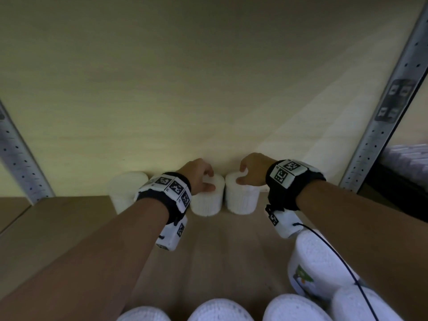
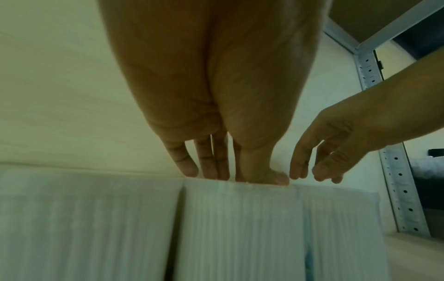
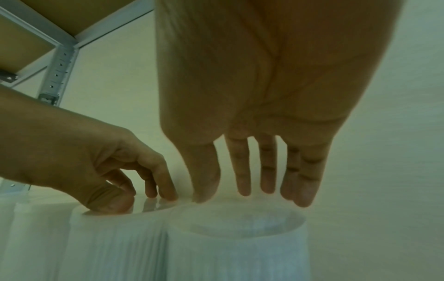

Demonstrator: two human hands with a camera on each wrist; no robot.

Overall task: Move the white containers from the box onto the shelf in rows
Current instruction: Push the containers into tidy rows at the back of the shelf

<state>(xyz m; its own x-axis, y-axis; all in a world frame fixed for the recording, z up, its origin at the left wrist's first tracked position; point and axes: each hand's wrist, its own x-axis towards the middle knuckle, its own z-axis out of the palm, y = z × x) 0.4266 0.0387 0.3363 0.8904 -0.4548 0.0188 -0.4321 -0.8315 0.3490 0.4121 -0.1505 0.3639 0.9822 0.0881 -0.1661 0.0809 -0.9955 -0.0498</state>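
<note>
Fingers (image 2: 206, 163) of the left hand (image 1: 199, 176) curl onto the lid of a white ribbed plastic container (image 1: 207, 201), thumb at its near edge, in a light pinch. Just beside it, a second white ribbed container (image 1: 242, 200) sits under the right hand (image 1: 251, 169), whose fingers hang straight and loose at the rim. Both stand at the back of the wooden shelf (image 1: 69, 228), next to a third white container (image 1: 125, 188). A hasty pull-back could snag a lid and topple the row. Lids are on — contents hidden.

On the shelf (image 1: 69, 228), the left container (image 1: 126, 189), middle container (image 1: 207, 201) and right container (image 1: 242, 201) stand side by side against the far wall (image 1: 208, 89); more containers (image 1: 319, 258) sit nearer, rightward.
</note>
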